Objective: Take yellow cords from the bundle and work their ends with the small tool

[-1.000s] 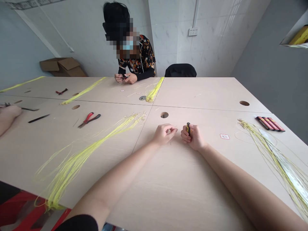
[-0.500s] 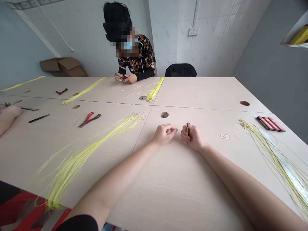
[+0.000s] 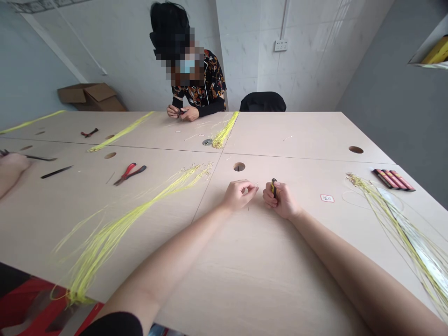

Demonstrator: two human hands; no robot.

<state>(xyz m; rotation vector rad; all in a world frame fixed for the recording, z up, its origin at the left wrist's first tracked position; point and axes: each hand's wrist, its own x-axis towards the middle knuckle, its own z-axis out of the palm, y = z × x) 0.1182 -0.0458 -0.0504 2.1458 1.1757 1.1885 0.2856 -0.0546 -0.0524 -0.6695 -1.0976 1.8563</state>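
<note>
Just right of the table's middle, my left hand [image 3: 240, 194] is closed in a pinch on a short thin cord [image 3: 248, 208]. One end of it pokes up past the fingertips and another bit hangs below. A small gap away, my right hand [image 3: 283, 199] is wrapped round a small yellow-and-black lighter [image 3: 274, 187], held upright with its dark top showing. No flame can be made out. To the left of my left arm lies a long bundle of yellow cords [image 3: 140, 210], its knotted ends pointing away from me.
Red-handled pliers [image 3: 129, 174] and black tweezers [image 3: 57, 171] lie at left. At right are another cord bundle [image 3: 395, 219], several dark red boxes [image 3: 394, 180] and a small label [image 3: 327, 198]. A co-worker [image 3: 199, 79] sits opposite; another person's hand [image 3: 14, 163] shows at far left.
My hands have hardly moved; the cord and lighter stay in them. At far left the other person's hand has shifted slightly.
</note>
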